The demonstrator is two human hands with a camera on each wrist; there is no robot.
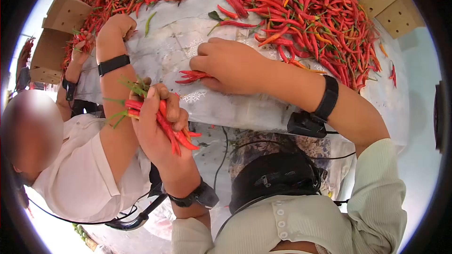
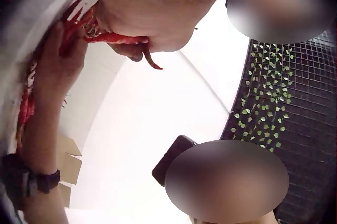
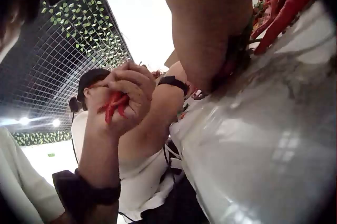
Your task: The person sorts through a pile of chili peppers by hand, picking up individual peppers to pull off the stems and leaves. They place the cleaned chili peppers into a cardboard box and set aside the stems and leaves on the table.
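Observation:
My left hand is raised before the table's near edge and grips a bunch of red chili peppers. Their green stems stick out on one side of the fist and red tips on the other. The right wrist view shows the same bunch in the curled fingers. Low over the white table cover, my right hand has its fingers bent and holds several red chili peppers between fingers and thumb, their ends poking out to the left. Its fingertips are mostly hidden in the right wrist view.
A large heap of red chili peppers spreads over the far side of the white-covered table. A green chili lies alone. To the left, another person's arm reaches onto the table. Cardboard boxes stand beyond. Cables hang below the edge.

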